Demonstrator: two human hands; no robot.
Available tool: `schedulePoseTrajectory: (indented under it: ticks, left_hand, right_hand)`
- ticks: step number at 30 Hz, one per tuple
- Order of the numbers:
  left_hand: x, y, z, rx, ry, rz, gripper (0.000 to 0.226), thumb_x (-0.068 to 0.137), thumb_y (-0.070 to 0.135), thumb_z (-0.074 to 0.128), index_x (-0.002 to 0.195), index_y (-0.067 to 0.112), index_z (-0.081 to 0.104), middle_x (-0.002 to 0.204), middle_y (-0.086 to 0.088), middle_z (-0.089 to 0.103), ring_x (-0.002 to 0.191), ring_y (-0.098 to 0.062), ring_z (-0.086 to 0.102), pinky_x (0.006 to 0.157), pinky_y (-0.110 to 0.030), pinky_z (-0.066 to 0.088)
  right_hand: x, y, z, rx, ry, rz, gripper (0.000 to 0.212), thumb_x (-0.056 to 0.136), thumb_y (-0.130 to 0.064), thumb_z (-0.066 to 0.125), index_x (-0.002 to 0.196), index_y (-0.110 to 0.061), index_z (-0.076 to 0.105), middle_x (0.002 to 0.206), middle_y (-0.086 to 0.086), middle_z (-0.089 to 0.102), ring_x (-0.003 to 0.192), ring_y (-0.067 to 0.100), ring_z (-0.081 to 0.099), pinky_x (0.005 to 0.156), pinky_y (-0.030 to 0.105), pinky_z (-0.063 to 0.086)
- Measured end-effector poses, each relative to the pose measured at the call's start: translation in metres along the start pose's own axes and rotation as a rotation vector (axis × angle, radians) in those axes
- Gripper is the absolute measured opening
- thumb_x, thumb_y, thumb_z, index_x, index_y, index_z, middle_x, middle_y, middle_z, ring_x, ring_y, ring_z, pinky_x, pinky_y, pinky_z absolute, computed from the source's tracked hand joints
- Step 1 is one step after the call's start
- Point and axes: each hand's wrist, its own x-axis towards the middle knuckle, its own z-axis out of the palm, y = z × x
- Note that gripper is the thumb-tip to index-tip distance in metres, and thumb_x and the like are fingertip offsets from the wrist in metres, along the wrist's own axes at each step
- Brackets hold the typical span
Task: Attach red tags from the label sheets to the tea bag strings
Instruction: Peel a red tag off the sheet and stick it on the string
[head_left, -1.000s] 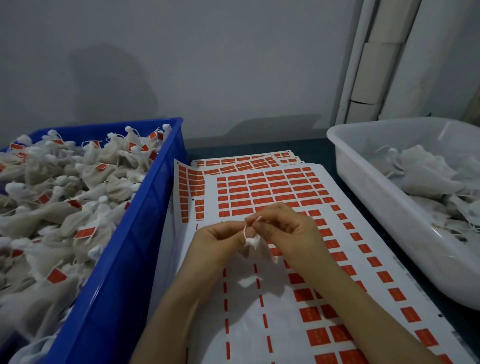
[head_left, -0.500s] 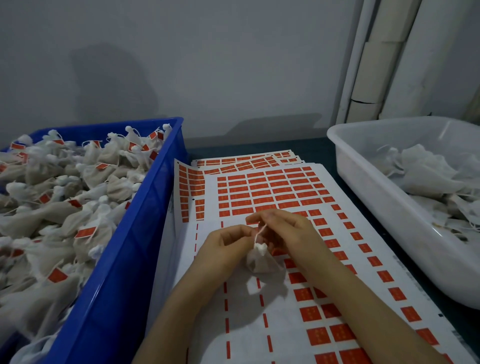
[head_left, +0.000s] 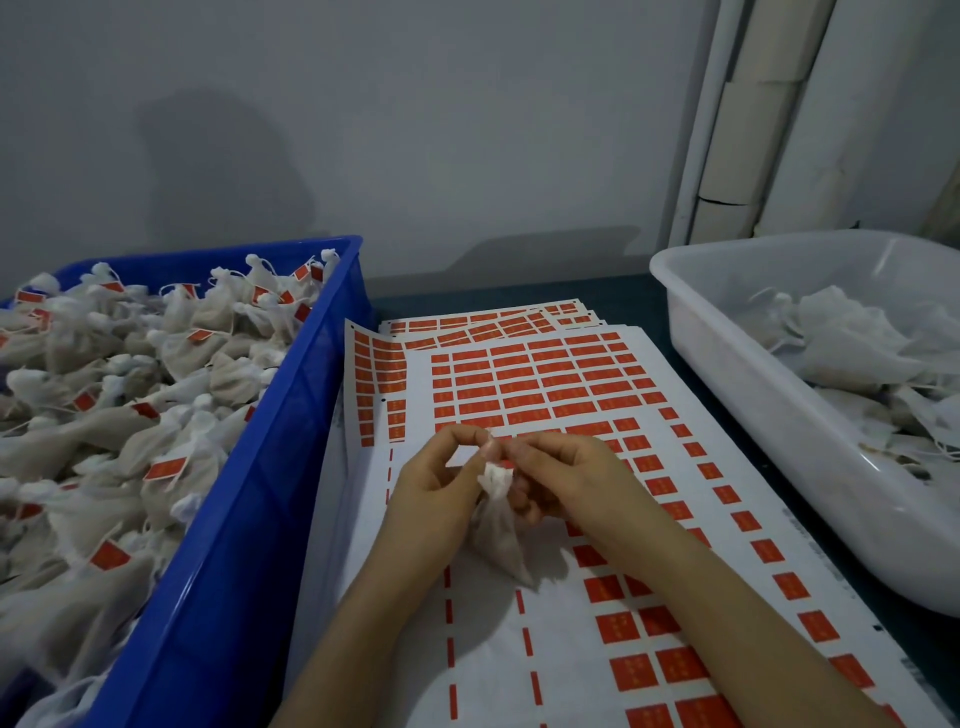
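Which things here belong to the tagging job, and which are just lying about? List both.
Part of the job:
- tea bag held between left hand and right hand
- label sheets with red tags
- blue crate of tagged bags
- white tub of bags with no tags showing

Just there:
- white pipes against the wall

A small packing or hand-assembly workroom, not a home kitchen. A dark worktable (head_left: 613, 299) stands vs. a plain grey wall (head_left: 415, 130). At its left edge, a blue plastic crate (head_left: 249, 519) heaped w/ tagged cloth tea bags (head_left: 130, 395); at the right edge, a white plastic tub (head_left: 779, 415) w/ untagged bags (head_left: 841, 338). Between them, stacked label sheets (head_left: 545, 384) of red tags cover the table. Bare pale pipes (head_left: 748, 119) run up the back right corner.
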Motion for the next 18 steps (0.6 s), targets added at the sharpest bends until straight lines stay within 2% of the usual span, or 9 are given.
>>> schedulePoseTrajectory:
  ticks: [2,4,7,9,11,12,14,16,18]
  left_hand:
    - [-0.0002,0.0016,-0.0002,-0.053,0.000,0.008,0.023,0.076,0.046,0.053,0.092,0.033,0.063,0.090,0.031,0.066,0.085,0.012,0.062,0.054,-0.007,0.047]
    - [0.0007,-0.0001,-0.0012,-0.071,0.000,0.012,0.025,0.073,0.048,0.055,0.090,0.033,0.065,0.094,0.027,0.067,0.087,0.007,0.064,0.057,-0.010,0.050]
    - [0.0016,-0.0022,-0.0021,-0.080,0.006,0.024,0.030,0.069,0.051,0.056,0.090,0.033,0.067,0.100,0.020,0.069,0.091,-0.006,0.066,0.070,-0.018,0.057]
    - [0.0013,-0.0030,-0.0009,-0.074,0.013,0.027,0.029,0.068,0.053,0.054,0.086,0.036,0.067,0.095,0.023,0.069,0.089,-0.005,0.066,0.068,-0.016,0.056]
    - [-0.0005,-0.0028,-0.0002,-0.077,0.034,0.001,0.028,0.069,0.058,0.046,0.081,0.041,0.065,0.084,0.029,0.067,0.083,-0.002,0.066,0.060,-0.011,0.053]
    - [-0.0012,-0.0025,-0.0004,-0.087,0.038,-0.013,0.031,0.069,0.061,0.041,0.082,0.044,0.063,0.082,0.029,0.067,0.083,-0.003,0.066,0.062,-0.012,0.053]
    - [-0.0005,-0.0041,-0.0004,-0.090,0.003,-0.012,0.036,0.070,0.066,0.038,0.090,0.047,0.061,0.092,0.026,0.067,0.090,-0.006,0.066,0.071,-0.016,0.054]
    - [-0.0017,-0.0010,0.0012,-0.053,-0.056,0.024,0.030,0.073,0.056,0.054,0.100,0.045,0.057,0.093,0.032,0.066,0.090,0.001,0.066,0.067,-0.009,0.052]
    - [-0.0021,-0.0013,0.0033,0.010,-0.079,0.068,0.035,0.076,0.035,0.071,0.107,0.042,0.056,0.094,0.033,0.066,0.088,0.007,0.065,0.067,-0.006,0.051]
  right_hand:
    - [-0.0002,0.0003,-0.0009,0.004,-0.054,0.036,0.020,0.089,-0.032,0.055,0.076,-0.028,0.070,0.060,-0.006,0.063,0.050,0.006,0.057,0.053,0.012,0.046]
    - [-0.0001,-0.0007,-0.0019,0.003,-0.089,0.054,0.018,0.086,-0.035,0.057,0.075,-0.032,0.071,0.061,-0.006,0.064,0.048,0.005,0.054,0.050,0.012,0.044]
    - [-0.0009,-0.0027,-0.0041,0.046,-0.120,0.069,0.015,0.084,-0.035,0.060,0.075,-0.035,0.072,0.060,-0.006,0.065,0.045,0.003,0.053,0.045,0.011,0.042]
    - [-0.0008,-0.0024,-0.0051,0.047,-0.118,0.073,0.016,0.086,-0.031,0.060,0.075,-0.030,0.071,0.059,-0.006,0.064,0.044,0.002,0.053,0.044,0.010,0.041]
    - [0.0001,-0.0021,-0.0048,0.051,-0.101,0.080,0.015,0.087,-0.030,0.060,0.077,-0.026,0.070,0.059,-0.005,0.064,0.045,0.003,0.054,0.045,0.012,0.042]
    - [0.0009,-0.0012,-0.0045,0.051,-0.082,0.083,0.016,0.087,-0.030,0.060,0.076,-0.024,0.069,0.059,-0.004,0.063,0.045,0.004,0.054,0.047,0.012,0.043]
    - [0.0030,0.0012,-0.0044,0.046,-0.023,0.090,0.018,0.088,-0.032,0.058,0.075,-0.024,0.068,0.062,-0.003,0.063,0.049,0.006,0.055,0.054,0.014,0.045]
    - [0.0044,0.0027,-0.0048,0.064,0.045,0.094,0.019,0.089,-0.033,0.056,0.078,-0.023,0.067,0.066,-0.003,0.065,0.054,0.009,0.060,0.058,0.015,0.047]
    - [0.0062,0.0046,-0.0050,0.046,0.109,0.112,0.021,0.089,-0.034,0.054,0.079,-0.021,0.067,0.068,-0.004,0.067,0.058,0.009,0.063,0.057,0.013,0.048]
